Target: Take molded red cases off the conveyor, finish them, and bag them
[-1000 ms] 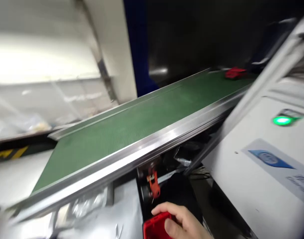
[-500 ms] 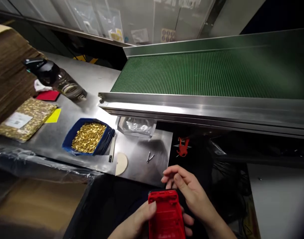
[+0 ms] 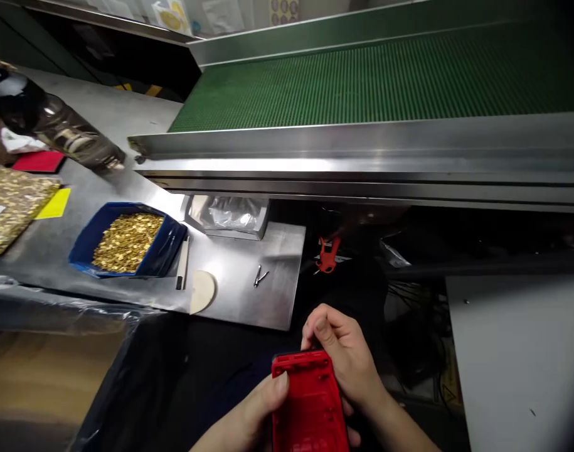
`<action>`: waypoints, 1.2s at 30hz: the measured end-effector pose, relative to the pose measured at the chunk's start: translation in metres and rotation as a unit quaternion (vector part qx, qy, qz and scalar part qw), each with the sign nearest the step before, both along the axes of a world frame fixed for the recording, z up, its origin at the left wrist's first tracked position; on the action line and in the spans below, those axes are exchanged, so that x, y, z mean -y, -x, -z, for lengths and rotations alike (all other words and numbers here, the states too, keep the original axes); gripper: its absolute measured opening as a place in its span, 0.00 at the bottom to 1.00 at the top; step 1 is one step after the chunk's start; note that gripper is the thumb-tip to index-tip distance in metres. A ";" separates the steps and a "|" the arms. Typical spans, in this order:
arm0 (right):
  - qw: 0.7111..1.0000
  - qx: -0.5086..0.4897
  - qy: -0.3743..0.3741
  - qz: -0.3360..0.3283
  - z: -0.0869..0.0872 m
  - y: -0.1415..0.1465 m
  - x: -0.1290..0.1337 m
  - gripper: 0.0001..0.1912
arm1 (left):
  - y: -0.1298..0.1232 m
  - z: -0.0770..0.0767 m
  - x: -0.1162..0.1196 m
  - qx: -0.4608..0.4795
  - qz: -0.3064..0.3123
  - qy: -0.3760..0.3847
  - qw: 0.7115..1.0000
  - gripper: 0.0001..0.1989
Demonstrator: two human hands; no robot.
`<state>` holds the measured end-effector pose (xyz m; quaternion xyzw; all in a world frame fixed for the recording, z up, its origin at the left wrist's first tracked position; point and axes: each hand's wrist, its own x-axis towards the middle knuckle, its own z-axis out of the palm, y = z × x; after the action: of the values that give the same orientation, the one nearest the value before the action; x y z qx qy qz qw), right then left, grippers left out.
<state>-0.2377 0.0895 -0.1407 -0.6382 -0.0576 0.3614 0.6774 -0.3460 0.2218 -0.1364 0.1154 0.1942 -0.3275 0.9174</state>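
Observation:
A red plastic shell [image 3: 308, 402] with a hollow inside and a dark outer edge is at the bottom centre. My left hand [image 3: 263, 405] grips it, thumb over its left rim and fingertips showing past its right side. Beside the shell's upper right corner is my right hand [image 3: 345, 351], its fingers curled in and thumb near the index finger; whether something small is between them is hidden. A blue bin [image 3: 86, 242] of small gold-coloured metal parts [image 3: 129, 243] stands on the metal table [image 3: 239, 301].
A green ribbed conveyor [image 3: 343, 88] with a metal side rail crosses behind. Nail clippers [image 3: 260, 277], a cutter knife [image 3: 183, 263], a round beige piece [image 3: 202, 292] and an orange-red tool [image 3: 328, 256] lie about. At left are a bottle [image 3: 74, 138] and an open lined box [image 3: 46, 376].
The view has shifted, so the table and conveyor appear further left and higher. My right hand's fingers have curled in more, close to the shell's top corner. My left hand keeps its grip.

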 end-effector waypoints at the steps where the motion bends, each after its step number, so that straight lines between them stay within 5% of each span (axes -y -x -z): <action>1: 0.999 0.022 0.016 0.018 0.002 0.000 0.003 0.22 | -0.001 0.001 0.001 -0.009 0.009 -0.002 1.000 0.40; 9: 0.998 0.030 0.015 0.059 0.007 0.012 0.018 0.20 | -0.004 0.004 0.009 -0.034 0.036 -0.013 0.999 0.38; 14: 0.982 0.112 0.108 0.109 0.016 0.020 0.021 0.18 | 0.001 0.008 0.008 -0.026 0.053 -0.012 0.998 0.38; 22: 0.992 0.122 0.009 -0.001 0.022 0.017 0.023 0.17 | 0.011 0.013 0.011 -0.040 0.005 -0.010 0.999 0.34; 24: 0.964 0.255 0.040 0.063 0.029 0.018 0.024 0.11 | 0.013 0.014 0.011 -0.043 0.004 -0.015 0.999 0.36; 26: 0.904 0.401 0.069 0.134 0.037 0.017 0.026 0.09 | 0.015 0.015 0.008 -0.050 -0.002 -0.023 0.998 0.39; 28: 0.865 0.463 0.080 0.173 0.043 0.013 0.025 0.08 | 0.018 0.016 0.005 -0.053 -0.012 -0.024 0.998 0.40; 32: 0.940 0.309 0.057 0.134 0.041 0.001 0.014 0.09 | 0.026 0.018 -0.003 -0.059 -0.044 -0.042 0.996 0.36; 36: 0.980 0.185 -0.040 -0.057 0.028 -0.001 0.001 0.21 | 0.031 0.018 -0.006 -0.064 -0.064 -0.041 0.995 0.39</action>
<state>-0.2367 0.0883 -0.1686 -0.6620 -0.2327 0.2727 0.6582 -0.3775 0.2278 -0.1546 0.1194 0.2724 -0.2669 0.9167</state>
